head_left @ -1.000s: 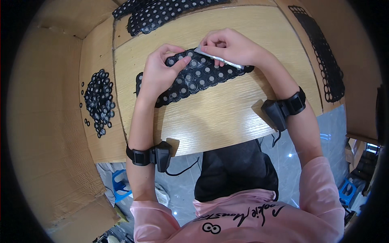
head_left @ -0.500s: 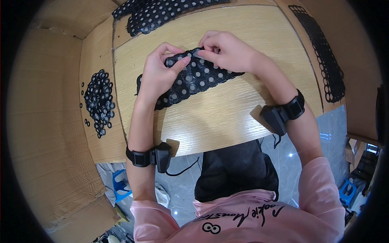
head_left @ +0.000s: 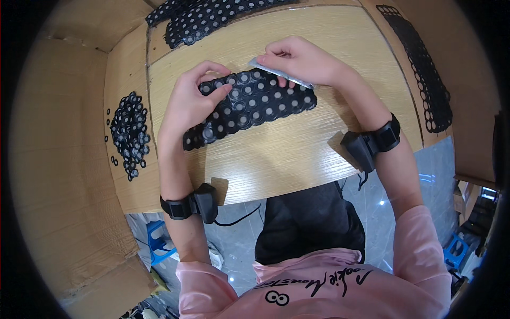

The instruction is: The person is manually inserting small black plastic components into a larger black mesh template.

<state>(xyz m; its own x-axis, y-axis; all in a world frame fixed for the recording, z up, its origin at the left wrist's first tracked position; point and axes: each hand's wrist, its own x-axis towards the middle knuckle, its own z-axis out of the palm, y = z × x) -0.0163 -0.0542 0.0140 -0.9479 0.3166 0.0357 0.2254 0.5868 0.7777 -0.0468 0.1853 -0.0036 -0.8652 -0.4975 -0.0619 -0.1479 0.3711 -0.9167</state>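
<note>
A black sheet of joined rings with pale grey round centres (head_left: 258, 101) lies at a slant on the wooden table. My left hand (head_left: 192, 95) is closed on its upper left part, thumb on top and fingers curled at the far edge. My right hand (head_left: 303, 59) is above the sheet's far right edge, closed on a flat, thin silvery strip (head_left: 287, 75). What kind of strip it is, I cannot make out. Some of the right fingertips show below the strip, over the sheet.
A pile of loose black rings (head_left: 130, 130) lies on cardboard at the left. More dotted black sheets (head_left: 212, 20) lie along the far edge. An open black ring lattice (head_left: 422, 72) runs down the right side. Cardboard walls (head_left: 64, 149) stand around the table.
The silvery strip in my right hand now shows at length, and that hand has shifted slightly right. My left hand has moved left and a little nearer; the sheet lies flatter.
</note>
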